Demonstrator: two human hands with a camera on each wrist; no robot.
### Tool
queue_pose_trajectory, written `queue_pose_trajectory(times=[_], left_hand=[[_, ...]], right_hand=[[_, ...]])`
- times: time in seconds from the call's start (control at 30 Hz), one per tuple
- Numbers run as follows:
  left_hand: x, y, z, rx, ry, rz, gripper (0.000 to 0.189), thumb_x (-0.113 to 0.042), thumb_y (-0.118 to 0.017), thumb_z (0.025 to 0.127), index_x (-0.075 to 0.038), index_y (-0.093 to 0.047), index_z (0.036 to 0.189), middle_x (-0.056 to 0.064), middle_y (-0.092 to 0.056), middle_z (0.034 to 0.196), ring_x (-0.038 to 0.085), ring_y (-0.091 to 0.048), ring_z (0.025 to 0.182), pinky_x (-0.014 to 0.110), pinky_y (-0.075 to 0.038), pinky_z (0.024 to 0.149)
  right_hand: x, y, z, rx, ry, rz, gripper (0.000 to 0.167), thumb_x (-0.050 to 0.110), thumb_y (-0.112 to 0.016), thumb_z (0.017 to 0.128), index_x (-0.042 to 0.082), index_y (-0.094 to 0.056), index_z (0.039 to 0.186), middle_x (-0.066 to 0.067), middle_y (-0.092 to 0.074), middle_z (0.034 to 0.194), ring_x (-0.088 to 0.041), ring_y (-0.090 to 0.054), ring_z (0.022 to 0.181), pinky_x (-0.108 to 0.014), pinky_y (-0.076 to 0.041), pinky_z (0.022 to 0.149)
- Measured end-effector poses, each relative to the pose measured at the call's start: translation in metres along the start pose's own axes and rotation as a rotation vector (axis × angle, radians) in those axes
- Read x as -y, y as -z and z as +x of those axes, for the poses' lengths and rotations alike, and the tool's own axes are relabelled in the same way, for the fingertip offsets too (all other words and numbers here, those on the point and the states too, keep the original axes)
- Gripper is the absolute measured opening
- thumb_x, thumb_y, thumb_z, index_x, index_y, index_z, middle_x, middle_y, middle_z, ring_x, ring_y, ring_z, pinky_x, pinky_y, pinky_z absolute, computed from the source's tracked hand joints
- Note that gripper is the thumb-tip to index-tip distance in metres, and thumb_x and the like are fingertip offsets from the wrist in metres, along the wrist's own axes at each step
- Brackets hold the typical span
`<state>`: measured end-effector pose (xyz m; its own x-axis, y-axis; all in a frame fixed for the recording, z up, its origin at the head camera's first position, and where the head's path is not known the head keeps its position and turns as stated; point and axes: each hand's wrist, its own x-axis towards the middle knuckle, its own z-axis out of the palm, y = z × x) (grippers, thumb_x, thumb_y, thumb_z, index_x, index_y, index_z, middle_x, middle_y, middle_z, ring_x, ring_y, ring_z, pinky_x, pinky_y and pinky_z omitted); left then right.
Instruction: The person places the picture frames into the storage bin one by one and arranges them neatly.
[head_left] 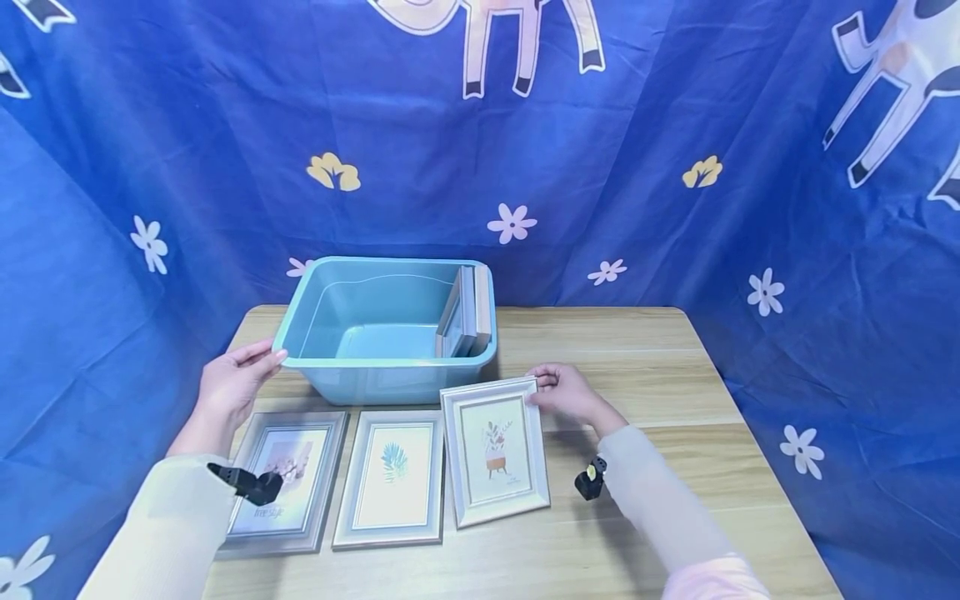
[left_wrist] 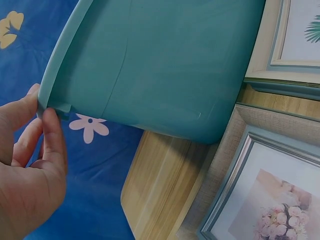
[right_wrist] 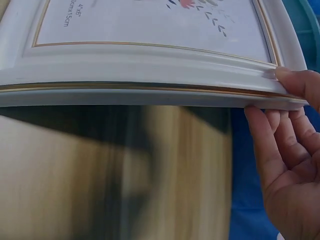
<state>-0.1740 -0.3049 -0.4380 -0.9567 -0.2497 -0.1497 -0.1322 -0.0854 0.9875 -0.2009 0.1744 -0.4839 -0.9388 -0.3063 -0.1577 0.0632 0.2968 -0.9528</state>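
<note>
Covering part of the bouquet frame (head_left: 300,467), below the fingers of the left hand (head_left: 232,390), with sleeve (head_left: 168,508) and black wrist device (head_left: 260,488). Unable to tell any contact between table (head_left: 660,367) and potted-plant frame (head_left: 495,450), cut off in the right wrist view. Clamping thumb and fingers of the right hand (head_left: 566,392) on its upper corner, with tilted white moulding and thin gold line below-left of those fingertips. Pinching the rim of the blue tub (head_left: 375,386) with left thumb and fingers. Showing frames on edge (head_left: 468,304) in the tub, beyond the right fingertips, only in the head view; legible "4"x6"" only in the right wrist view.
</note>
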Motion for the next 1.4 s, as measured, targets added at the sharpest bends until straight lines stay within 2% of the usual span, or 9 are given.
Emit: queue_pose_trajectory(times=[0.2, 0.4, 0.63, 0.77, 0.97, 1.23, 1.4], left_hand=[[0.001, 0.001, 0.0, 0.005, 0.0, 0.011, 0.076, -0.014, -0.075, 0.084, 0.016, -0.032, 0.139, -0.016, -0.062, 0.083, -0.004, -0.061, 0.075, 0.009, -0.052, 0.07], [0.001, 0.001, -0.001, 0.006, -0.01, -0.023, 0.072, -0.011, -0.075, 0.083, 0.015, -0.036, 0.137, -0.016, -0.064, 0.083, -0.003, -0.062, 0.075, 0.01, -0.052, 0.071], [0.002, 0.001, -0.002, 0.013, -0.02, -0.079, 0.062, -0.006, -0.075, 0.082, 0.011, -0.046, 0.134, -0.014, -0.066, 0.084, -0.001, -0.063, 0.076, 0.011, -0.052, 0.071], [0.001, 0.0, -0.002, 0.015, -0.017, -0.079, 0.065, -0.005, -0.074, 0.083, 0.013, -0.041, 0.136, -0.014, -0.066, 0.083, -0.001, -0.063, 0.076, 0.011, -0.053, 0.071], [0.0, 0.0, -0.003, 0.009, -0.013, -0.075, 0.067, -0.005, -0.074, 0.083, 0.015, -0.038, 0.136, -0.014, -0.065, 0.082, -0.002, -0.063, 0.075, 0.011, -0.053, 0.071], [0.001, -0.001, -0.002, 0.003, -0.009, -0.044, 0.072, -0.005, -0.072, 0.085, 0.018, -0.029, 0.138, -0.016, -0.064, 0.081, -0.003, -0.062, 0.074, 0.01, -0.052, 0.069], [0.002, 0.0, -0.001, 0.005, -0.012, -0.053, 0.073, -0.005, -0.072, 0.085, 0.019, -0.029, 0.138, -0.015, -0.064, 0.081, -0.003, -0.062, 0.074, 0.01, -0.052, 0.07]], right_hand=[[0.011, 0.007, -0.002, 0.045, 0.016, 0.025, 0.031, -0.003, -0.071, 0.081, -0.011, -0.06, 0.109, -0.009, -0.065, 0.088, -0.015, -0.063, 0.077, -0.037, -0.059, 0.072], [0.015, 0.01, -0.003, 0.08, 0.013, 0.04, 0.03, -0.001, -0.071, 0.084, -0.011, -0.059, 0.11, -0.009, -0.065, 0.089, -0.017, -0.064, 0.079, -0.038, -0.059, 0.073], [0.019, 0.011, -0.005, 0.114, 0.059, 0.048, 0.03, 0.0, -0.069, 0.086, -0.013, -0.058, 0.111, -0.01, -0.066, 0.092, -0.017, -0.065, 0.081, -0.038, -0.059, 0.075], [0.025, 0.012, -0.007, 0.126, 0.091, 0.045, 0.029, -0.001, -0.069, 0.086, -0.014, -0.058, 0.109, -0.01, -0.064, 0.091, -0.016, -0.063, 0.08, -0.038, -0.059, 0.076], [0.033, 0.015, -0.01, 0.119, 0.152, -0.009, 0.026, -0.001, -0.071, 0.084, -0.012, -0.062, 0.105, -0.012, -0.063, 0.088, -0.015, -0.061, 0.074, -0.043, -0.058, 0.074], [0.044, 0.017, -0.011, 0.133, 0.215, -0.06, 0.023, 0.002, -0.071, 0.084, -0.008, -0.065, 0.104, -0.01, -0.065, 0.087, -0.017, -0.061, 0.076, -0.037, -0.059, 0.072], [0.055, 0.017, -0.012, 0.11, 0.258, -0.12, 0.022, 0.006, -0.074, 0.084, -0.004, -0.067, 0.102, -0.008, -0.065, 0.086, -0.018, -0.06, 0.076, -0.03, -0.059, 0.067]])
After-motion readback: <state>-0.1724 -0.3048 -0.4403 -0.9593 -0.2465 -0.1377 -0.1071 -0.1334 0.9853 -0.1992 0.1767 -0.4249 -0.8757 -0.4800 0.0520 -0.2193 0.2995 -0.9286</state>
